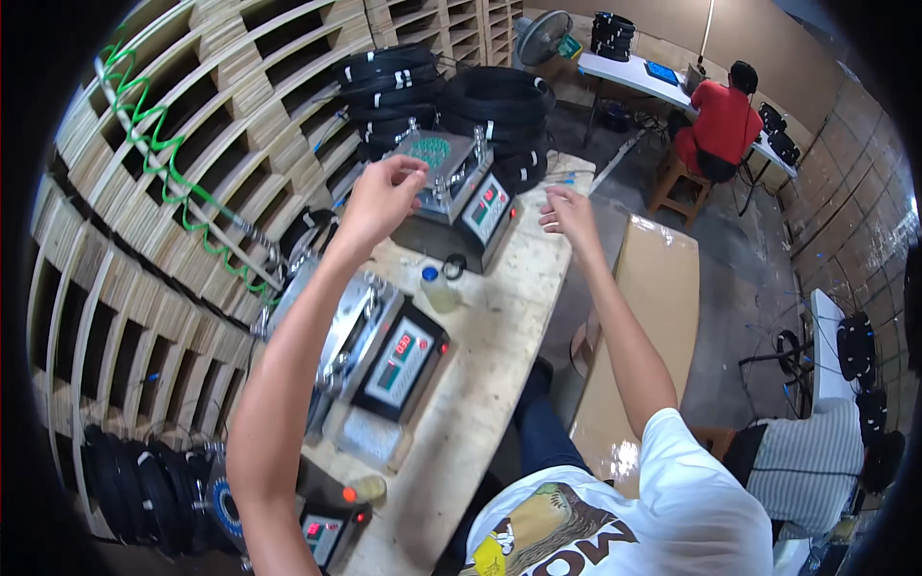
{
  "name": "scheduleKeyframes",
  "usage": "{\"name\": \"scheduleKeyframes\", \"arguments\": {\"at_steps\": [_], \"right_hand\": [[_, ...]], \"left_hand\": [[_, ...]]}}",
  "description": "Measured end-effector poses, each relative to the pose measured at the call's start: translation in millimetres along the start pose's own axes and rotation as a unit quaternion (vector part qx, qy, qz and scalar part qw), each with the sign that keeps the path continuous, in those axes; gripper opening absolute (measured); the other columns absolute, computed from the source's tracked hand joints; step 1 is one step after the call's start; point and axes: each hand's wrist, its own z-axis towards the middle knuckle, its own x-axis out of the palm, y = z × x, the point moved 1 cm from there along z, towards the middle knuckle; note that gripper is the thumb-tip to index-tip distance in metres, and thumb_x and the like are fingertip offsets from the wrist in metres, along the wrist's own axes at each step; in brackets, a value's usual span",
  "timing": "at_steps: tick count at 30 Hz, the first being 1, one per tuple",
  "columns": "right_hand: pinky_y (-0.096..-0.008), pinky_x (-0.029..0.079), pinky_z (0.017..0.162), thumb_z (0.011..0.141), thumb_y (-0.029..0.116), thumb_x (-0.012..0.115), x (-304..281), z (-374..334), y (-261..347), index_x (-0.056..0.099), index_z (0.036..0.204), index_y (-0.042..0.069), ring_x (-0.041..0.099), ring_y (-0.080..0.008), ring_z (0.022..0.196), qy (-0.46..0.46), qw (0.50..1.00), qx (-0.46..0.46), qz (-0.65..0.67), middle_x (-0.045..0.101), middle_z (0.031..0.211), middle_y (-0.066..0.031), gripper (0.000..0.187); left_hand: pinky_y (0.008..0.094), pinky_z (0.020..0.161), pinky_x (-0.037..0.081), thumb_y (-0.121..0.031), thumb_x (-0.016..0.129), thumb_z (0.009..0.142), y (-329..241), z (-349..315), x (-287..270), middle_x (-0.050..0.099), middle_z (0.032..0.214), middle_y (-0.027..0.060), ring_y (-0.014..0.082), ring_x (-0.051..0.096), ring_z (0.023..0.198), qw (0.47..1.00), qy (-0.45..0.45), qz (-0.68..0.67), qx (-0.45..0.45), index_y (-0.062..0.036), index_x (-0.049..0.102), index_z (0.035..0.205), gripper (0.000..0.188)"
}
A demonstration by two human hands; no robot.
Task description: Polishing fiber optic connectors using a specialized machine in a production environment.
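Observation:
My left hand [386, 195] is raised beside the far bench machine [447, 184], its fingers curled together; whatever they may pinch is too small to make out. That machine has a metal top with a green round pattern, corner clamps and a lit front panel. Off the bench's right edge hangs my right hand [570, 217], fingers loosely bent and apart, with nothing visible in it. Between my forearms stand a second machine [392, 357] with a red display and a small blue-capped bottle [439, 291]. A black ring [454, 265] lies near the far machine.
The wooden bench [471, 355] also holds a clear tray [367, 438], an orange-capped bottle [366, 491] and a third machine [324, 536]. Black cable coils [495, 101] stack behind. A green coiled hose [173, 182] hangs left. A person in red [715, 125] and one in stripes [807, 470] sit right.

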Motion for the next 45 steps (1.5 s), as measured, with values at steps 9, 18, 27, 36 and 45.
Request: {"name": "scheduleKeyframes", "arguments": {"at_steps": [9,18,27,36,45], "right_hand": [[-0.0276,0.046,0.056,0.093,0.064,0.061,-34,262,6,0.067,0.099,0.0,0.058,-0.0126,0.063,-0.072,0.994,0.058,-0.065,0.061,0.077,-0.0034,0.065],[-0.0416,0.048,0.101,0.079,0.042,0.078,-4,394,-21,0.052,0.127,-0.016,0.062,-0.0416,0.119,-0.063,0.991,0.071,-0.094,0.061,0.126,-0.0351,0.08],[-0.0368,0.054,0.065,0.083,0.008,0.067,-9,386,58,0.035,0.135,-0.009,0.063,-0.0236,0.071,-0.113,0.98,0.004,0.164,0.057,0.091,-0.0151,0.063],[-0.0318,0.046,0.046,0.081,-0.003,0.064,-103,346,83,0.044,0.118,0.001,0.051,-0.0146,0.055,-0.071,0.938,-0.063,0.333,0.051,0.075,-0.0061,0.042],[-0.0244,0.036,0.043,0.087,-0.005,0.06,-283,250,98,0.045,0.11,0.004,0.042,-0.0105,0.057,0.049,0.922,-0.126,0.363,0.045,0.08,-0.0023,0.029]], "left_hand": [[0.0485,0.099,0.051,-0.034,0.063,0.097,28,330,24,0.07,0.112,0.0295,0.0429,0.067,0.112,0.955,-0.086,0.257,0.122,0.0074,0.066,0.12,0.047],[0.0454,0.104,0.049,-0.038,0.077,0.085,130,520,60,0.066,0.128,0.0264,0.042,0.064,0.119,0.914,-0.047,0.401,-0.047,0.003,0.063,0.131,0.064],[0.0446,0.091,0.055,-0.016,0.078,0.08,77,518,64,0.072,0.105,0.028,0.0396,0.071,0.101,0.962,-0.108,0.25,0.014,0.0049,0.069,0.119,0.045],[0.0332,0.083,0.055,-0.026,0.087,0.076,35,474,129,0.075,0.098,0.0119,0.0199,0.071,0.087,0.998,-0.062,0.017,0.013,-0.001,0.064,0.134,0.067],[0.0452,0.081,0.058,-0.042,0.08,0.089,-52,373,242,0.045,0.14,0.0237,0.03,0.068,0.097,0.903,-0.102,-0.415,-0.053,-0.0294,-0.005,0.164,0.114]]}}
